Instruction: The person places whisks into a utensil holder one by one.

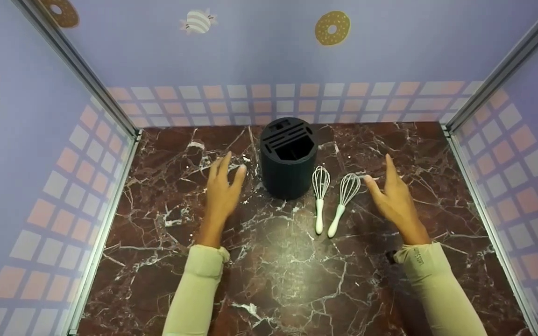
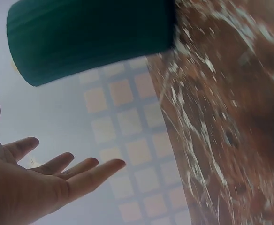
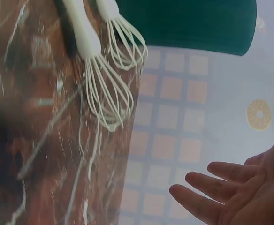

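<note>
A dark green, round utensil holder (image 1: 286, 177) with a slotted black top stands upright near the back middle of the table. Two white-handled whisks lie on the table to its right: one whisk (image 1: 319, 215) close beside the holder, the other whisk (image 1: 337, 219) slanted a little farther right. To the left of the holder is my left hand (image 1: 223, 191), fingers extended and holding nothing. My right hand (image 1: 392, 198), also bare of any object, hovers to the right of the whisks with its fingers spread. In the right wrist view both whisks' wires (image 3: 108, 93) show.
The dark red marbled tabletop (image 1: 269, 289) is bounded by a back wall (image 1: 259, 56), a left wall (image 1: 31, 140) and a right wall (image 1: 526, 140). Metal rails (image 1: 105, 242) run along the table's sides.
</note>
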The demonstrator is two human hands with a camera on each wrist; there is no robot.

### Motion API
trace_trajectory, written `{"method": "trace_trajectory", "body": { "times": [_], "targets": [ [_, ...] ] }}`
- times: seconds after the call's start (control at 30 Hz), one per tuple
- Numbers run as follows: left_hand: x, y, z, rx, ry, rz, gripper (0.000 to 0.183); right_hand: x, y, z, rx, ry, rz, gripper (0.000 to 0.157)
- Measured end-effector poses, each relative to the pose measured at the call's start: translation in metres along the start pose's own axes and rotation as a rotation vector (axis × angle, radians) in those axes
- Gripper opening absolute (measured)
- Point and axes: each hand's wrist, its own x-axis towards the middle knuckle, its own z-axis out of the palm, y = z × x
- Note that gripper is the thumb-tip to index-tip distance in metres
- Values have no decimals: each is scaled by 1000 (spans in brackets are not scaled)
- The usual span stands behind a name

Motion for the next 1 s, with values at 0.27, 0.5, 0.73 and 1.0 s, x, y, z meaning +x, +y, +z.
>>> {"method": "trace_trajectory", "body": {
  "times": [0.27, 0.5, 0.73, 1.0],
  "targets": [
    [4, 25, 19, -81, -20, 17, 60, -3, -1, 20, 131, 64, 40, 73],
    [10, 46, 31, -107, -39, 38, 60, -9, -5, 35, 205, 64, 141, 67],
    [15, 59, 42, -121, -62, 52, 63, -15, -1, 50, 245, 55, 258, 67],
    [23, 62, 51, -97, -77, 15, 62, -19, 8, 68, 281, 90, 340, 61]
  ]
}}
